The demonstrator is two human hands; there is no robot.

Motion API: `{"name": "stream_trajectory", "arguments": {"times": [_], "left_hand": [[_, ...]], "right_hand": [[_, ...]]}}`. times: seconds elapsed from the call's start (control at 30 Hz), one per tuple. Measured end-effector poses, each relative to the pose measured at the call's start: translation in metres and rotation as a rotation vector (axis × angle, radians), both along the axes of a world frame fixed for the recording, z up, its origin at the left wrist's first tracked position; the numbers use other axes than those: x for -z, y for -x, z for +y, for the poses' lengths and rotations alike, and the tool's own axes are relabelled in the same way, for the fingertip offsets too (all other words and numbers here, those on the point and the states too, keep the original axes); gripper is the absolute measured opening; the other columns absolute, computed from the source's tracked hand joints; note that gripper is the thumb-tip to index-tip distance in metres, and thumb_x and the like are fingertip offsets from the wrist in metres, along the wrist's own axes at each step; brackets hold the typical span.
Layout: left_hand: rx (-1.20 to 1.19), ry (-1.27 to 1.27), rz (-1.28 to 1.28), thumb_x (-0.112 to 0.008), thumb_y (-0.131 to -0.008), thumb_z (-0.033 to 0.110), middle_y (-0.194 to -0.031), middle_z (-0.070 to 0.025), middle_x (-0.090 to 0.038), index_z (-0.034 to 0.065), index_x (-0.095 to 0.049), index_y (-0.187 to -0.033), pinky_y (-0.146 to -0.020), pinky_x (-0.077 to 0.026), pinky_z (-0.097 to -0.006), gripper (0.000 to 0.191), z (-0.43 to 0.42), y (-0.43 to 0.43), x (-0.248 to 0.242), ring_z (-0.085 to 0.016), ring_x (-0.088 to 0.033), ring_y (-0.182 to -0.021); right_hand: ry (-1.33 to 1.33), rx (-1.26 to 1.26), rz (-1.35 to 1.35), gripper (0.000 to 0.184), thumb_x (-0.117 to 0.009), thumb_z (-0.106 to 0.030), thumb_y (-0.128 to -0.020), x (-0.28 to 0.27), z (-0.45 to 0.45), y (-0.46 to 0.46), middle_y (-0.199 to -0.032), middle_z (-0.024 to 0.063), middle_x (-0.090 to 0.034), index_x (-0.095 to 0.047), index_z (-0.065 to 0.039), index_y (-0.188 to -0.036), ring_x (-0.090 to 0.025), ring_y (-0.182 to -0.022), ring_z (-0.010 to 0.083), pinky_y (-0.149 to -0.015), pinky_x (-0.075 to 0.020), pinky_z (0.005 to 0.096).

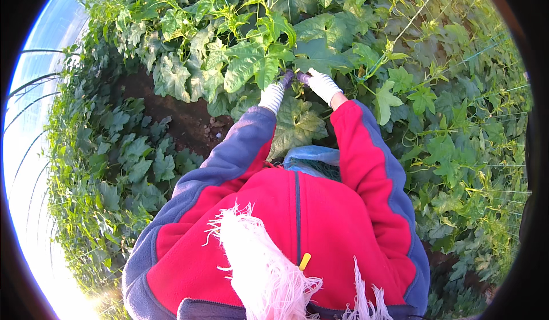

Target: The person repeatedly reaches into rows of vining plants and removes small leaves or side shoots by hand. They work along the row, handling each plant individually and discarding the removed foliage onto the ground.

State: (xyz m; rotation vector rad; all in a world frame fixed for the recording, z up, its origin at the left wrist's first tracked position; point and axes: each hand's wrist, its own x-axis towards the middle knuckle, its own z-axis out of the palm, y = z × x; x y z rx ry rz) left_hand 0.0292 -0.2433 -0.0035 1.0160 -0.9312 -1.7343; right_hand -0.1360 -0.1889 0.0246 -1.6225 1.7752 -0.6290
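Both of my hands wear white knit gloves with purple-coated fingers and reach into climbing gourd vines. My left hand [274,96] is beside a large lobed leaf [245,64], its fingertips partly hidden by foliage. Just to its right, my right hand [322,86] points its fingers inward, below a broad dark leaf [321,55]. The fingertips of both hands nearly meet among thin stems; whether they pinch a stem is too small to tell. Beneath them hangs a large pale-veined leaf [298,125]. A blue plastic bag [312,153] with green strands in it sits at my waist.
Taut strings [419,12] run up through the vines. More vine rows [454,157] stand close on the right and on the left [128,161]. Bare soil [182,120] shows at left. Curved greenhouse hoops [32,80] carry clear film. A fringed pink scarf [261,260] hangs over my red jacket.
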Motion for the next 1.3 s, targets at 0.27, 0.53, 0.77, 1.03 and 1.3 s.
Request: {"name": "stream_trajectory", "arguments": {"times": [0.27, 0.53, 0.77, 1.03, 1.3], "left_hand": [[0.012, 0.266, -0.282, -0.072, -0.075, 0.002, -0.098, -0.0113, -0.062, 0.0033, -0.052, -0.114, -0.066, -0.052, -0.0276, 0.044, -0.003, -0.004, 0.008, -0.017, -0.06, -0.079], [-0.095, 0.179, -0.017, -0.066, -0.081, 0.003, -0.095, -0.0143, -0.061, -0.0011, -0.053, -0.107, -0.063, -0.059, -0.035, 0.029, -0.014, -0.008, -0.022, -0.022, -0.064, -0.075], [-0.084, 0.109, -0.048, -0.069, -0.08, 0.007, -0.08, -0.0073, -0.064, 0.0001, -0.061, -0.089, -0.059, -0.053, -0.0297, 0.014, -0.007, 0.002, -0.07, -0.017, -0.061, -0.065], [-0.003, 0.154, -0.14, -0.071, -0.079, 0.014, -0.075, -0.004, -0.065, 0.0004, -0.066, -0.09, -0.051, -0.045, -0.0224, 0.018, 0.01, 0.002, -0.077, -0.01, -0.057, -0.057], [0.033, 0.132, -0.081, -0.071, -0.077, 0.007, -0.087, -0.0051, -0.063, 0.0038, -0.059, -0.099, -0.058, -0.051, -0.0256, 0.025, 0.007, -0.006, -0.052, -0.015, -0.061, -0.07]], "right_hand": [[-0.083, 0.076, -0.91, 0.025, -0.058, -0.023, -0.09, 0.001, 0.004, -0.005, -0.085, -0.0004, -0.058, -0.06, -0.004, -0.106, -0.05, -0.067, 0.0099, -0.065, -0.0436, 0.0262], [0.172, 0.678, -1.597, 0.012, -0.056, -0.018, -0.09, 0.003, -0.006, 0.011, -0.074, 0.0017, -0.058, -0.058, -0.009, -0.096, -0.052, -0.062, 0.0124, -0.06, -0.0489, 0.0323], [0.322, 0.644, -0.947, 0.029, -0.061, -0.013, -0.086, -0.004, 0.01, 0.006, -0.086, 0.004, -0.062, -0.055, -0.005, -0.113, -0.055, -0.069, 0.0111, -0.059, -0.0466, 0.0234], [0.113, 0.355, -0.383, 0.043, -0.061, -0.036, -0.085, -0.03, 0.002, -0.036, -0.1, 0.0199, -0.064, -0.059, 0.0, -0.108, -0.061, -0.088, 0.0277, -0.079, -0.0462, 0.0353], [0.383, 0.307, -0.428, 0.015, -0.057, -0.011, -0.084, -0.017, 0.011, -0.046, -0.089, 0.0144, -0.062, -0.06, -0.003, -0.097, -0.058, -0.076, 0.0277, -0.07, -0.047, 0.0353]]}}
